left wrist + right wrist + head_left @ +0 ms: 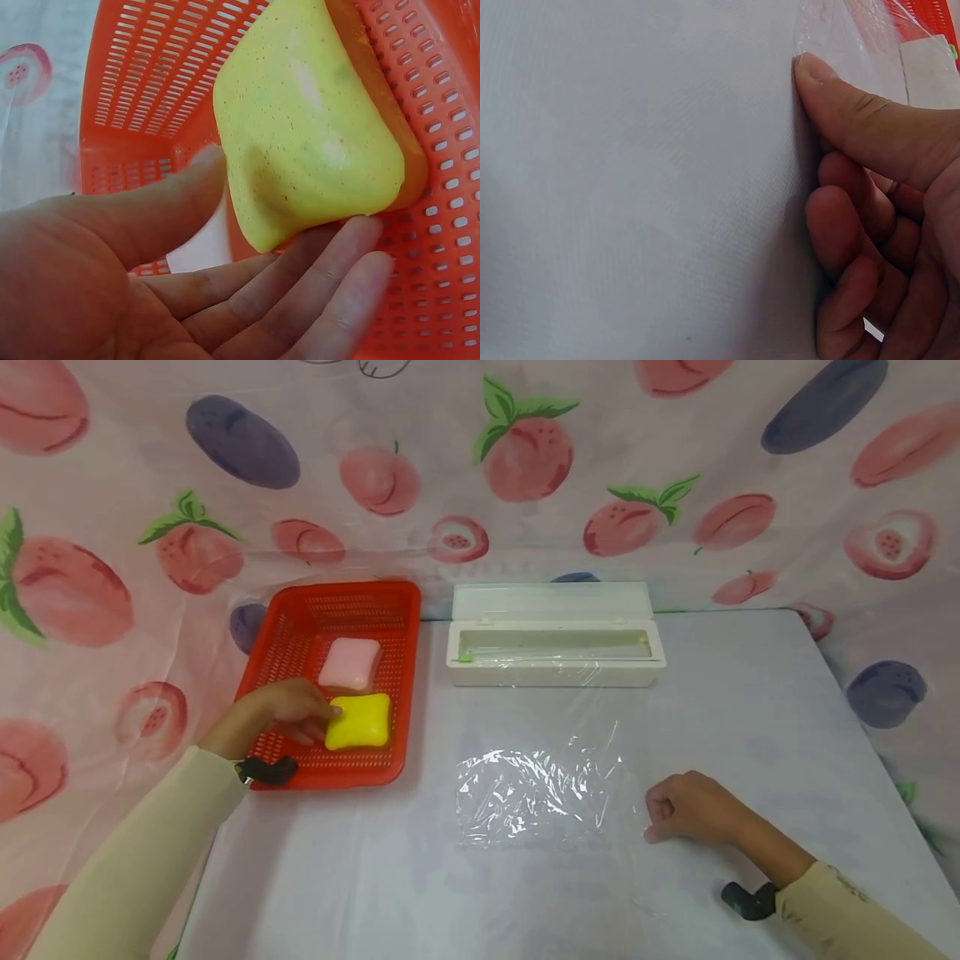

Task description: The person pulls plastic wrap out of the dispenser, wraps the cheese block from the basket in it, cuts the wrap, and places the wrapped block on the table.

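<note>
A yellow sponge [360,721] with a porous face lies in the red basket [375,774], in front of a pink sponge-like block [350,663]. My left hand [296,710] reaches in from the left and grips the yellow sponge by its near corner. In the left wrist view, the thumb [172,202] is at one edge of it and the fingertips [365,229] are underneath. Clear plastic wrap [532,797] lies crinkled on the table. Beside its right edge rests my right hand [693,810], fingers loosely bent, thumb tip [814,67] touching down at the wrap's border.
Behind the wrap stands a white wrap dispenser [555,675] with its lid [555,602] raised and a small green piece [467,657] on its left. The sheet runs from it toward me. A fruit-patterned cloth [420,410] hangs behind the white table [750,693].
</note>
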The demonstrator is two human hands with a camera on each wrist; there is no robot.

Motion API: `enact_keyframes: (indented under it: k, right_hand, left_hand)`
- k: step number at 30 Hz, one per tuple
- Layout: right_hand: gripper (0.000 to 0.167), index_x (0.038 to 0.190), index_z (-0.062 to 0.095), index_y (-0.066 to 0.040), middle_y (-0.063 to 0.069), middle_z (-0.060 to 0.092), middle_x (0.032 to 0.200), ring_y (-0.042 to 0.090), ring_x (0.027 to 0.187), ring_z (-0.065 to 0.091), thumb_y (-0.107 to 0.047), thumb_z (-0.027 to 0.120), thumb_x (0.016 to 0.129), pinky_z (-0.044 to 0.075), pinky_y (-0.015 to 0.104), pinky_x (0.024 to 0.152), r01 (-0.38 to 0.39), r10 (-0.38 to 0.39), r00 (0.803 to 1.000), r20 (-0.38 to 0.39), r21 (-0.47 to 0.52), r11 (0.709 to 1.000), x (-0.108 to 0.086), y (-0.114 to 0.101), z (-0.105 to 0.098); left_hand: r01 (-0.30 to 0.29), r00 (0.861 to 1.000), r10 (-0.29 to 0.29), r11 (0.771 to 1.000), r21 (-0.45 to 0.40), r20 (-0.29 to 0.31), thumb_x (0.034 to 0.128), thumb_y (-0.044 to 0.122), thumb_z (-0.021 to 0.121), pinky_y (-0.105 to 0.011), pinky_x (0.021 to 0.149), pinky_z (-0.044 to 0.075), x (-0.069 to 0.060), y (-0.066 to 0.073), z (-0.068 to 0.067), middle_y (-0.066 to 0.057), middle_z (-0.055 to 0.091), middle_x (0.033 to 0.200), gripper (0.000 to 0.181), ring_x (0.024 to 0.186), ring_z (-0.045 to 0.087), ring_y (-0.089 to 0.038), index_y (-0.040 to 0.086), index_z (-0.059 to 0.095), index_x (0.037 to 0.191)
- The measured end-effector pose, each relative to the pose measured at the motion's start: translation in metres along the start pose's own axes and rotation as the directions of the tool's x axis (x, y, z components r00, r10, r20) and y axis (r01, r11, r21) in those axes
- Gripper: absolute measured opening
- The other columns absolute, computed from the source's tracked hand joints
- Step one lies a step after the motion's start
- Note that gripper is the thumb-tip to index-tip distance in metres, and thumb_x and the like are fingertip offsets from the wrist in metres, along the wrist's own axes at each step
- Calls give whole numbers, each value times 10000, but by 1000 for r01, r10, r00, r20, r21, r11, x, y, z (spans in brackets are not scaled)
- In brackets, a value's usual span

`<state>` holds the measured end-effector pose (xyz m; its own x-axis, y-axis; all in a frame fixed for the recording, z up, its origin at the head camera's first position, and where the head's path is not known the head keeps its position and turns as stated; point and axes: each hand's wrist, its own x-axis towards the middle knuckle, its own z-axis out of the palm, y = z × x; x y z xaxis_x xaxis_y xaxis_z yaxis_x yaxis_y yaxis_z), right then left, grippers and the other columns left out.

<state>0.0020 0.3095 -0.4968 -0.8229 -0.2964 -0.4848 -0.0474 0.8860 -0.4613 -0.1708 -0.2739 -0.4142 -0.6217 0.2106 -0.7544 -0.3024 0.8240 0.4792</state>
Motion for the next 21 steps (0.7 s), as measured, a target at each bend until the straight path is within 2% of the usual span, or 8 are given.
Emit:
enact_keyframes:
  k: [4,10,16,21]
  right_hand:
    - [316,673,598,-259,-97,528,600,103,636,494,-349,893,737,387,252,574,11,-11,1000,1,1,1000,-1,-1,-1]
    - [313,674,601,-254,-93,533,601,105,633,494,-343,896,732,387,254,574,8,-8,1000,3,4,1000,-3,-1,-2]
    - [319,677,598,-259,-92,537,611,115,649,503,-363,894,734,393,264,585,-13,13,1000,2,-4,1000,-1,0,0]
    - [320,684,599,-253,-85,537,613,122,653,506,-358,897,735,394,268,586,-20,20,1000,1,1,1000,-1,1,1]
  left_hand:
    - [3,1000,-3,1000,-4,21,999,293,655,-417,833,624,1,1,-1,-147,708,1057,478,859,717,-238,-86,598,1284]
    - [15,1000,-15,1000,10,23,1005,345,642,-404,815,627,2,7,-1,-129,698,1028,500,849,699,-229,-72,597,1277]
    - [33,999,-33,999,-22,-37,979,368,678,-407,856,619,2,12,-2,-159,673,1104,554,900,712,-246,-68,552,1296]
    - [23,998,-26,999,-38,-61,956,372,711,-379,860,614,3,18,-1,-177,623,1145,518,902,717,-239,-37,526,1214]
